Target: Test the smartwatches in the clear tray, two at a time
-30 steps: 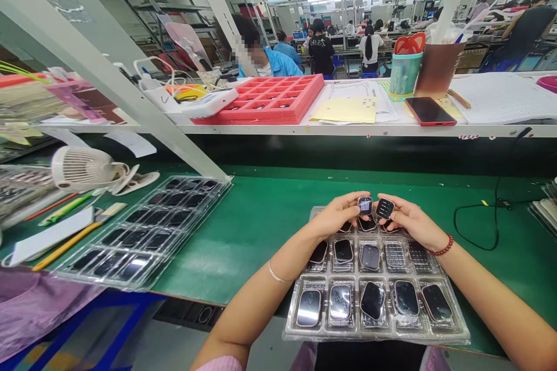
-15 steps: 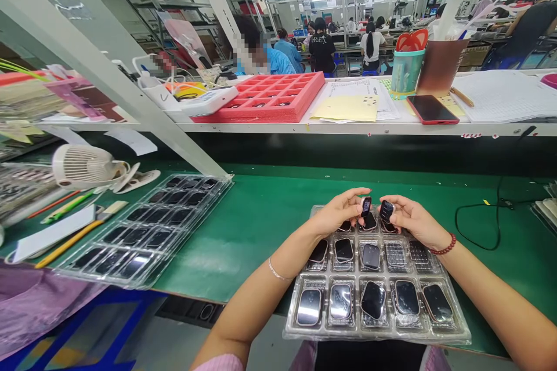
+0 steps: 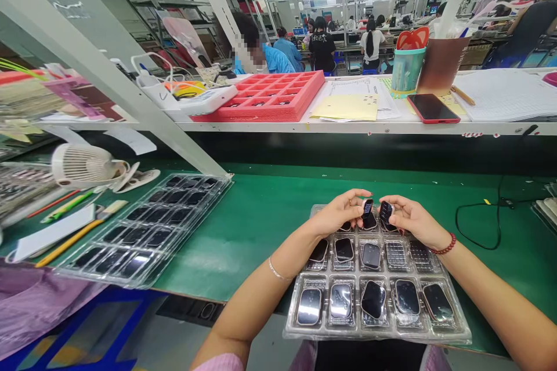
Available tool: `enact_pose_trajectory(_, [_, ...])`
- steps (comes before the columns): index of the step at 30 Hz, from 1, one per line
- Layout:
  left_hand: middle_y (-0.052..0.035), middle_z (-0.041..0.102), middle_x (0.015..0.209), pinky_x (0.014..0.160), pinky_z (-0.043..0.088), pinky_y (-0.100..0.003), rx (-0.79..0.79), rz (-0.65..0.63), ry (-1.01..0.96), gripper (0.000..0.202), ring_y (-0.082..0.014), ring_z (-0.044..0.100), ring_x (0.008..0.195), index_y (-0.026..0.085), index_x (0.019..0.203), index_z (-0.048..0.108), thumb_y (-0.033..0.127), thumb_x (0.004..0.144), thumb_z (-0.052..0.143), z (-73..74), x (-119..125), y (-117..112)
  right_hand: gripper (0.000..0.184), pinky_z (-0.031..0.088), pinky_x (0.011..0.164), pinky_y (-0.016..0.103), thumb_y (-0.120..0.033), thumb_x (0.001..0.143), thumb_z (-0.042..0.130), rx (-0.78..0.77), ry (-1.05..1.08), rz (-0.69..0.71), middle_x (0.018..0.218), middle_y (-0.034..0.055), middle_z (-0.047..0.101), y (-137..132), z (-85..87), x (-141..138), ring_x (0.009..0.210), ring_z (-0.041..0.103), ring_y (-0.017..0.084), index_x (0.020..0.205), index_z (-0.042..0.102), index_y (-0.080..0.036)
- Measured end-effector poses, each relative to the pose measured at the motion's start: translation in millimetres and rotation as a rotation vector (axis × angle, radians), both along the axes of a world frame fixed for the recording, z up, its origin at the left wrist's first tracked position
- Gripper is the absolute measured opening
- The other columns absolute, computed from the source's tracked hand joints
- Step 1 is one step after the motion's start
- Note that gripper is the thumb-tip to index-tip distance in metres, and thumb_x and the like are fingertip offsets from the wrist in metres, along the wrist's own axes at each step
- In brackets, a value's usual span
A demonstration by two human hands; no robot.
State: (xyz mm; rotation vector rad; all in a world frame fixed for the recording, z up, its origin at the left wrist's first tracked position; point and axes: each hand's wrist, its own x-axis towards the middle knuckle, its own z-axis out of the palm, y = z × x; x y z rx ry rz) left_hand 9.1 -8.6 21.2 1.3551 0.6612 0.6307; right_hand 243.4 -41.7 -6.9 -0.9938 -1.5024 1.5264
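Observation:
My left hand [image 3: 346, 210] pinches a small smartwatch body [image 3: 368, 207] whose dark face shows lit marks. Just to its right, my right hand [image 3: 407, 214] grips a second smartwatch body [image 3: 386, 213], tilted upright with a dark screen. Both are held over the far row of a clear plastic tray [image 3: 378, 333]. Several watch bodies lie in the tray's pockets, such as a dark-faced one [image 3: 373, 299] in the near row. Two pockets at the right of the middle row hold no watch. My fingers partly hide the far row.
Another clear tray [image 3: 167, 269] of dark watch faces lies at left, beside a brush [image 3: 78, 240] and a small white fan [image 3: 82, 165]. A shelf behind carries a red foam tray [image 3: 300, 107], a phone [image 3: 433, 109] and cups. A black cable [image 3: 478, 246] lies at right.
Both hands stay almost in place. The watch in my left hand has turned slightly, and its lit marks show a little more clearly.

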Motion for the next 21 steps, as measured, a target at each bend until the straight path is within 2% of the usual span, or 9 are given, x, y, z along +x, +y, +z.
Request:
enact_pose_trajectory(9, [-0.0011, 0.056, 0.086, 0.054, 0.04, -0.02, -0.018, -0.007, 0.009, 0.049, -0.0084, 0.059, 0.063, 0.018, 0.119, 0.048, 0.04, 0.079, 0.066, 2.9, 0.3, -1.5, 0.048, 0.033, 0.047, 0.02, -0.041, 0.078, 0.071, 0.012, -0.007, 0.018, 0.076, -0.0005, 0.058, -0.7, 2.0, -1.4, 0.053, 0.041, 0.008, 0.119, 0.054, -0.02])
enact_pose_trajectory(17, [-0.0015, 0.056, 0.087, 0.054, 0.041, -0.02, -0.012, -0.019, 0.01, 0.047, -0.0079, 0.058, 0.062, 0.018, 0.119, 0.048, 0.038, 0.08, 0.065, 1.7, 0.2, -0.7, 0.048, 0.031, 0.046, 0.022, -0.044, 0.079, 0.069, 0.03, -0.057, 0.016, 0.066, -0.0031, 0.053, -0.9, 2.2, -0.9, 0.049, 0.038, 0.009, 0.119, 0.054, -0.022])
enact_pose_trajectory(21, [-0.0017, 0.056, 0.088, 0.054, 0.041, -0.021, -0.009, -0.023, 0.013, 0.046, -0.0082, 0.058, 0.062, 0.018, 0.118, 0.048, 0.037, 0.08, 0.065, 1.6, 0.2, -0.9, 0.047, 0.033, 0.046, 0.021, -0.043, 0.08, 0.068, 0.048, -0.064, 0.018, 0.068, -0.0028, 0.054, -1.1, 2.7, -1.5, 0.05, 0.039, 0.008, 0.119, 0.054, -0.022])
